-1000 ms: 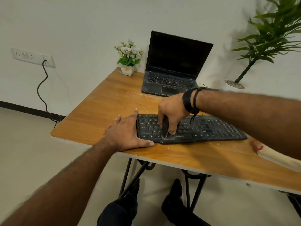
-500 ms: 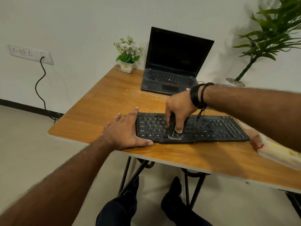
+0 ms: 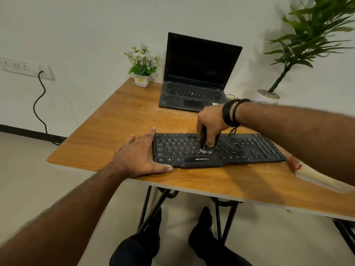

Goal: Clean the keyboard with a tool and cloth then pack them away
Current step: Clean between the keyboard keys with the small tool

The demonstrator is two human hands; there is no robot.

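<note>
Two hands work a black keyboard (image 3: 217, 150) lying along the near edge of a wooden table (image 3: 115, 129). At nine o'clock of the keyboard, the left hand (image 3: 142, 156) lies flat with fingers straight, its thumb along the front edge, bracing it. The right hand (image 3: 209, 125), fingers curled down, grips a small dark cleaning tool (image 3: 203, 141) whose pale tip meets the middle keys. The slim plastic board looks light and likely to slide, so steadying its end seems wise; its keycaps probably want gentle strokes. The tool looks stiff and short, best pinched near its top. At four o'clock of the keyboard lies a pale packet (image 3: 318, 179), partly hidden. A laptop (image 3: 197, 77) stands at twelve o'clock.
</note>
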